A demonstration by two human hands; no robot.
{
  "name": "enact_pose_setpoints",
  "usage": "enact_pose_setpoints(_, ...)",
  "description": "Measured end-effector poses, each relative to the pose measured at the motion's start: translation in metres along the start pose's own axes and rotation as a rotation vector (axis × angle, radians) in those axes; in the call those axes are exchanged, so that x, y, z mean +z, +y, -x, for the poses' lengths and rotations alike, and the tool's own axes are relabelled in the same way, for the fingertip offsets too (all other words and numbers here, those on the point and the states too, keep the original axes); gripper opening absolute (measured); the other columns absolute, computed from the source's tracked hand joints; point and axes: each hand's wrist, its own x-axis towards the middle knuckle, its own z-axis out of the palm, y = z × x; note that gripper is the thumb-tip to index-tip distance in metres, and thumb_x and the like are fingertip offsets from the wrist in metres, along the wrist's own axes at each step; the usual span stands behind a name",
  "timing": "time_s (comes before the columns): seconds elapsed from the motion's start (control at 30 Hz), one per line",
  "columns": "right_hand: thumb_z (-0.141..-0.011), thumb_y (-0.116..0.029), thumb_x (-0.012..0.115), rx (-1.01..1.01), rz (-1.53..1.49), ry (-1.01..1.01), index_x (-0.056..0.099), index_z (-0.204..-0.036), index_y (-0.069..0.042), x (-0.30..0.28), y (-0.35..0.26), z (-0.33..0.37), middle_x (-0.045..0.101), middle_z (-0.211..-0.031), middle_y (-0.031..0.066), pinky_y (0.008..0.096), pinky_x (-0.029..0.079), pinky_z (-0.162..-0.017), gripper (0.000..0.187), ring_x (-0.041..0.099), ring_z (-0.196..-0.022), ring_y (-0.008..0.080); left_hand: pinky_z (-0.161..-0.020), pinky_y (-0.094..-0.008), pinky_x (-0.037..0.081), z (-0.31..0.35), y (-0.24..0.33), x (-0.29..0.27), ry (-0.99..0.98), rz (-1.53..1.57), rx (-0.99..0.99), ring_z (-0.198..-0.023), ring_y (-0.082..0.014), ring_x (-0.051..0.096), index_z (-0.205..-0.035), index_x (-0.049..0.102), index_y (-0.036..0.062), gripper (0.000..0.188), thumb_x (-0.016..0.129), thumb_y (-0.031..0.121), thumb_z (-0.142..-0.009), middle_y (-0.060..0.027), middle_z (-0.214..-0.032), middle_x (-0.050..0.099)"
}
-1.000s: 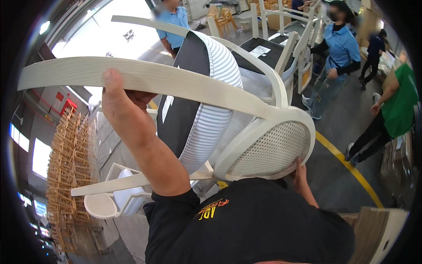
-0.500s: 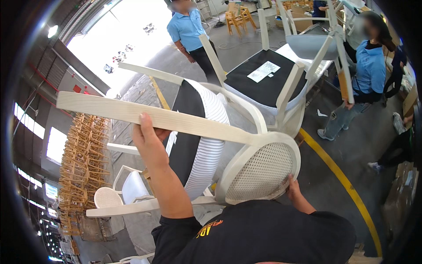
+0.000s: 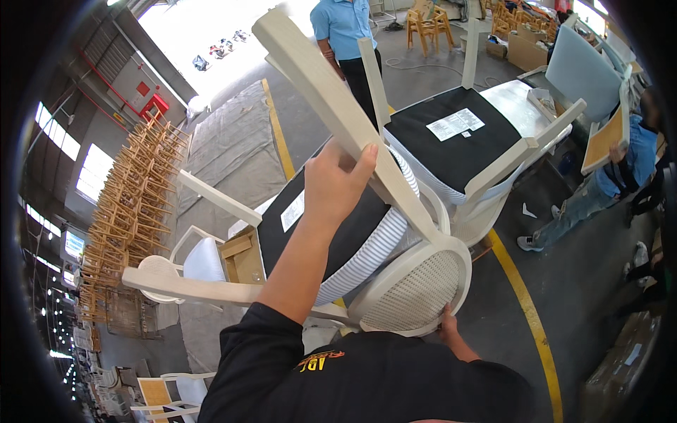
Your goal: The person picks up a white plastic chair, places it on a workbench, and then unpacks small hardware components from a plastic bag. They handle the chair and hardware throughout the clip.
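An upturned pale wooden chair with a dark underside (image 3: 300, 243) and striped seat edge lies right in front of me, its legs pointing up and away. My left hand (image 3: 337, 180) is closed round one leg (image 3: 331, 99) of it, thumb on the near face. Low on the right, the fingers of my right hand (image 3: 448, 326) grip the rim of the chair's round cane back (image 3: 416, 289); part of that hand is hidden behind the rim. A white label (image 3: 293, 211) sits on the underside. Just beyond stands a second upturned chair (image 3: 430, 151) with a similar label.
Tall stacks of brown chair frames (image 3: 130, 218) stand at the left. A pale chair (image 3: 201, 259) and an open cardboard box (image 3: 243, 255) are close by. One person in blue (image 3: 345, 32) stands ahead; another (image 3: 635, 151) at the right holds a chair part. A yellow line (image 3: 522, 303) crosses the floor.
The chair has turned, so the held leg points more upward and away. My left hand has moved right and up with it. The person at the right has shifted further right.
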Motion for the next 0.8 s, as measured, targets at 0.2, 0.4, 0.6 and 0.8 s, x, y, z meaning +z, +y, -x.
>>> enact_pose_setpoints(0.2,-0.088,-0.066,0.064,-0.002,-0.057,0.037,0.038,-0.147,0.000,0.010,0.012,-0.022,0.053,-0.139,0.0223,0.0596,0.048,-0.096,0.093,0.057,-0.122,0.0421,-0.075,-0.0339,0.055,-0.016,0.003,0.033,-0.093,-0.125,-0.027,-0.079,-0.0236,0.073,-0.105,0.069,-0.0014,0.042,0.069,0.037,-0.089,-0.0158,-0.086,0.074)
enact_pose_setpoints(0.4,-0.091,-0.061,0.064,-0.046,-0.152,0.069,0.042,-0.145,0.002,0.022,0.019,-0.053,0.058,-0.130,0.0252,0.0612,0.053,-0.088,0.085,0.062,-0.114,0.0430,-0.069,-0.0296,0.053,-0.022,0.001,0.065,-0.148,-0.128,-0.054,-0.071,-0.0146,0.069,-0.102,0.069,-0.0031,0.034,0.071,0.029,-0.090,-0.0108,-0.079,0.072)
enact_pose_setpoints(0.6,-0.094,-0.060,0.060,0.079,-0.070,-0.020,0.035,-0.149,0.002,0.034,0.057,-0.065,0.050,-0.142,0.0258,0.0626,0.048,-0.097,0.087,0.055,-0.123,0.0462,-0.067,-0.0291,0.052,-0.014,-0.038,0.063,-0.170,-0.221,-0.173,-0.070,-0.0139,0.068,-0.102,0.067,-0.0054,0.034,0.070,0.027,-0.092,-0.0103,-0.079,0.072)
enact_pose_setpoints(0.8,-0.093,-0.059,0.061,0.092,-0.041,0.014,0.043,-0.145,0.003,0.057,0.086,-0.096,0.056,-0.135,0.0255,0.0582,0.052,-0.094,0.083,0.060,-0.118,0.0419,-0.067,-0.0279,0.054,-0.016,-0.065,0.076,-0.256,-0.250,-0.138,-0.075,-0.0144,0.070,-0.102,0.066,-0.0076,0.031,0.071,0.021,-0.093,-0.0136,-0.082,0.073)
